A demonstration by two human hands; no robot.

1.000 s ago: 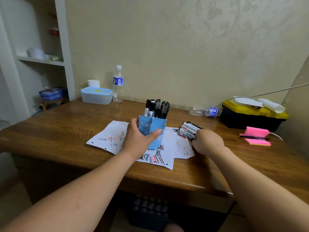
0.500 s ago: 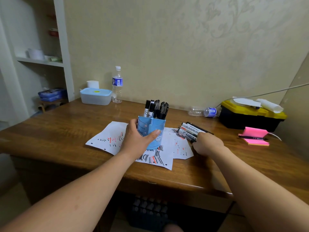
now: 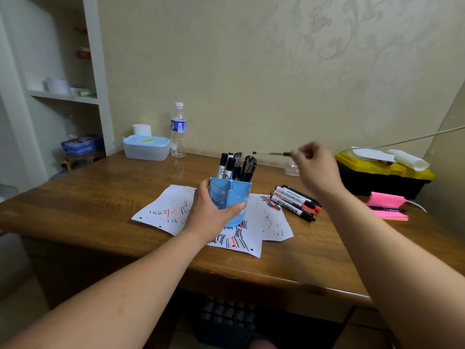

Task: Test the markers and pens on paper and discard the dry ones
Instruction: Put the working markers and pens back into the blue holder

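The thin pen [image 3: 271, 153] looks light, stiff and slippery, so the right hand [image 3: 314, 167] pinches its end while the left hand [image 3: 214, 210] holds the blue cup [image 3: 230, 197].

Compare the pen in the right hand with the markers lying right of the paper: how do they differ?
The pen is thin with a dark tip; the markers are thicker and white-bodied, with black or red caps. The right hand holds the pen in the air, roughly level, above the table; the markers lie side by side on the table. Both are outside the blue holder, which the left hand grips.
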